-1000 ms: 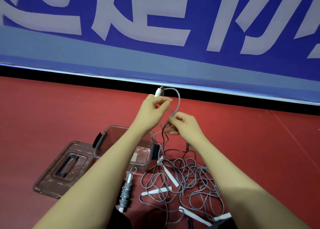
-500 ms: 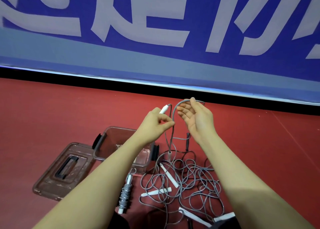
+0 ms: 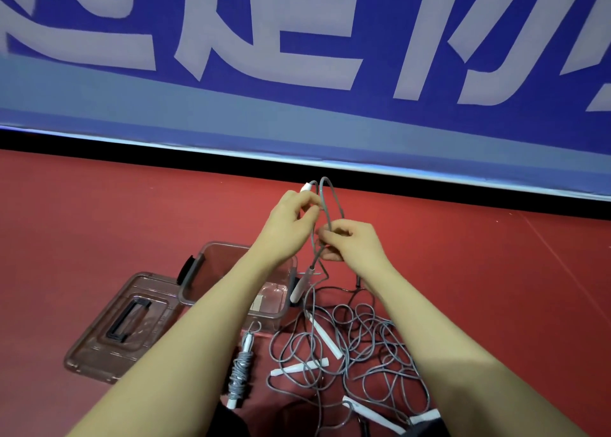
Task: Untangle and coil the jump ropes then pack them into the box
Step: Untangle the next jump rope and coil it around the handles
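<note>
Hand on my right (image 3: 355, 244), splayed open half a second ago, now pinches the grey rope (image 3: 330, 205) while my left hand (image 3: 291, 218) clamps its handle, adding another coil above the tangle (image 3: 357, 347) at six o'clock.

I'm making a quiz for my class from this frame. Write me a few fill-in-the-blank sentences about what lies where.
1. The left hand holds a white ____ of the grey rope.
2. The right hand pinches the grey ____.
3. The lid lies on the floor to the ____ of the box.
4. One rope already wound into a bundle lies ____ the box.

Missing: handle; rope; left; outside
</note>
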The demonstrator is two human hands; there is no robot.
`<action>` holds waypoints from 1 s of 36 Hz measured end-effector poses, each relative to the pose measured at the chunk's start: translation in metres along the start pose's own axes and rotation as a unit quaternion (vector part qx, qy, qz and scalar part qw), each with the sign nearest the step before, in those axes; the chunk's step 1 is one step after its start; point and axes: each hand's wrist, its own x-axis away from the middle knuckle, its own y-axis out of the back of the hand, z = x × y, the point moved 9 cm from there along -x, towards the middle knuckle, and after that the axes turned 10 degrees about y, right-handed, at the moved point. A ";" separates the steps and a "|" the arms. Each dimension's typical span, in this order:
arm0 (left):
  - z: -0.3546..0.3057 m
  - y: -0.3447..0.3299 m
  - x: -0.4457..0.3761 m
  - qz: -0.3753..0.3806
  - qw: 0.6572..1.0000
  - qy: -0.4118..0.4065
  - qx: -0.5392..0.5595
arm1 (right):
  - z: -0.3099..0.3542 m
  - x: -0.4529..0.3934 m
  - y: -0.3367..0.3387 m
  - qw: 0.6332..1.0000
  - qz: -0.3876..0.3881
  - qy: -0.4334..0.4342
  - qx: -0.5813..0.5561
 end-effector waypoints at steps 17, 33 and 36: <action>0.032 -0.020 0.002 -0.011 0.985 0.031 -0.171 | 0.011 0.001 0.004 0.893 -0.121 -0.089 -0.424; 0.016 -0.015 0.004 -0.057 0.930 0.005 -0.362 | 0.035 -0.003 0.006 0.984 0.000 0.087 0.156; 0.013 -0.013 0.004 -0.063 0.917 0.010 -0.395 | 0.036 0.001 -0.001 0.995 0.041 0.072 0.054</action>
